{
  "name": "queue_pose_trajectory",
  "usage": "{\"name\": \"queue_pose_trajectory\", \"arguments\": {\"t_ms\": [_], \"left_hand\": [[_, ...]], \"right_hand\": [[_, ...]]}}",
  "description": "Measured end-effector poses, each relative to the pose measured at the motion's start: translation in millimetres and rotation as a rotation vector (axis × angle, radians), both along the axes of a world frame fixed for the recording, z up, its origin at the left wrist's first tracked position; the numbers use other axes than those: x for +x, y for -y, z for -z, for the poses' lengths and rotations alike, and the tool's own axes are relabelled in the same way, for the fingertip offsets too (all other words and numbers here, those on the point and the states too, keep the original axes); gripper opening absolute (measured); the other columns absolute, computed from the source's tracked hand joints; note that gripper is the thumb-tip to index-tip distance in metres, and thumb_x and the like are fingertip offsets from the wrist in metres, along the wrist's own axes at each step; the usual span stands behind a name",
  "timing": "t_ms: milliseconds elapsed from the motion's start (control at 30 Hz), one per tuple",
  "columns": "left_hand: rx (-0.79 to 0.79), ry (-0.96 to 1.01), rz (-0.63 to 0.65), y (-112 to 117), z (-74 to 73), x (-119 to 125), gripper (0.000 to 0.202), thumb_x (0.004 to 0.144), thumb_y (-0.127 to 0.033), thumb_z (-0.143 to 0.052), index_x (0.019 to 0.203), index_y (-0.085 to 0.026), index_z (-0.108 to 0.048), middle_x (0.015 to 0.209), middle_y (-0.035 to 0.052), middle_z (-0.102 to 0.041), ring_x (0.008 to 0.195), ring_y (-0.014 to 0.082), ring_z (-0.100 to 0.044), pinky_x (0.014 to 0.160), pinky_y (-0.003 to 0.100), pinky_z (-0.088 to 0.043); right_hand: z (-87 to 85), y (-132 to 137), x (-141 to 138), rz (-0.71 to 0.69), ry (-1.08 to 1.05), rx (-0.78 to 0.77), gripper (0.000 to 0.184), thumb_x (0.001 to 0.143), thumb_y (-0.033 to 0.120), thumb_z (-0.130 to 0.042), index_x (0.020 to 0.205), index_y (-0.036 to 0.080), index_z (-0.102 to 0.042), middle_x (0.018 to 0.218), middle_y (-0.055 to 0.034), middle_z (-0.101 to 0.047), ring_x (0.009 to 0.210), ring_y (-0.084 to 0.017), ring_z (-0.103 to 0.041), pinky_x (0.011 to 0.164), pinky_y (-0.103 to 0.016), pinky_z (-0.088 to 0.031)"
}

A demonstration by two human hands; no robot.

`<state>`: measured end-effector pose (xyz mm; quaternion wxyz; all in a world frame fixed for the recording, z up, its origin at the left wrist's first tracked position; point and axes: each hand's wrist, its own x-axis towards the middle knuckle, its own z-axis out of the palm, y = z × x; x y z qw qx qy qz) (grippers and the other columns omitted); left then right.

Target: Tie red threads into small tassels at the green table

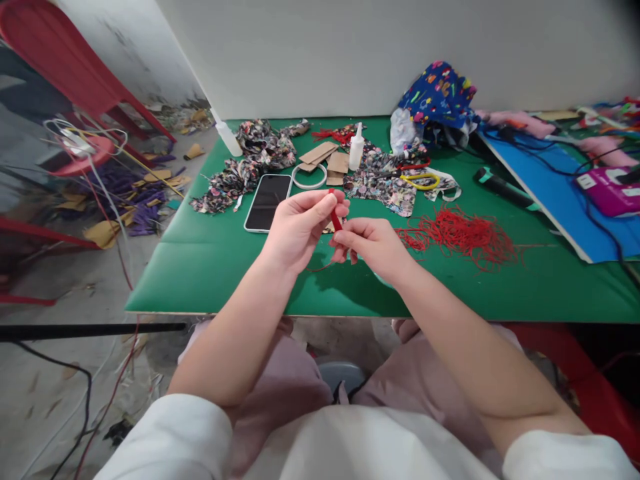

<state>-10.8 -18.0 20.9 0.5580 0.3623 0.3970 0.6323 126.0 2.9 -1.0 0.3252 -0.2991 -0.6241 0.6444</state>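
Between my two hands, above the green table, is a short red strip (335, 212), perhaps ribbon or folded cord. My left hand (313, 217) pinches its upper end with thumb and fingers. The thumb and forefinger of my right hand (367, 243) close on its lower end. A thin red cord (320, 268) trails below my hands toward the left. Right of my right hand lies a loose heap of red cords (465, 237). Behind my left hand a smartphone (267, 203) with a dark screen lies flat, with a white ring (309, 177) beside it.
Floral fabric pieces (267, 147), cardboard pieces (337, 163), a white squeeze bottle (356, 148) and yellow-handled scissors (420, 180) lie toward the back. A blue board (545, 193) and a purple packet (610, 190) are at the right. The green table (200, 287) ends close to my lap.
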Motion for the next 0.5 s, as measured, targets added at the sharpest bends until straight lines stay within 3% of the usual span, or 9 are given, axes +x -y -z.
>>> {"name": "queue_pose_trajectory", "arguments": {"t_ms": [267, 500], "left_hand": [[0.030, 0.063, 0.097, -2, 2.4, -3, 0.013, 0.068, -0.030, -0.073, 0.073, -0.019, -0.067, 0.065, -0.0022, -0.066, 0.077, 0.0106, -0.065, 0.071, 0.021, -0.051], [0.048, 0.047, 0.085, -3, 2.7, -8, 0.011, 0.069, -0.029, -0.072, 0.073, -0.020, -0.068, 0.067, -0.0028, -0.067, 0.081, 0.0116, -0.066, 0.087, 0.027, -0.049]], "right_hand": [[-4.0, -4, 4, 0.066, -0.043, -0.019, 0.019, 0.065, 0.030, -0.072, 0.062, 0.015, -0.061, 0.052, 0.0027, -0.062, 0.046, -0.007, -0.055, 0.046, -0.019, -0.042], [-2.3, -13, 12, -0.017, 0.061, -0.025, 0.019, 0.066, 0.029, -0.070, 0.061, 0.015, -0.059, 0.054, 0.0009, -0.062, 0.050, -0.009, -0.059, 0.050, -0.022, -0.047]]}}
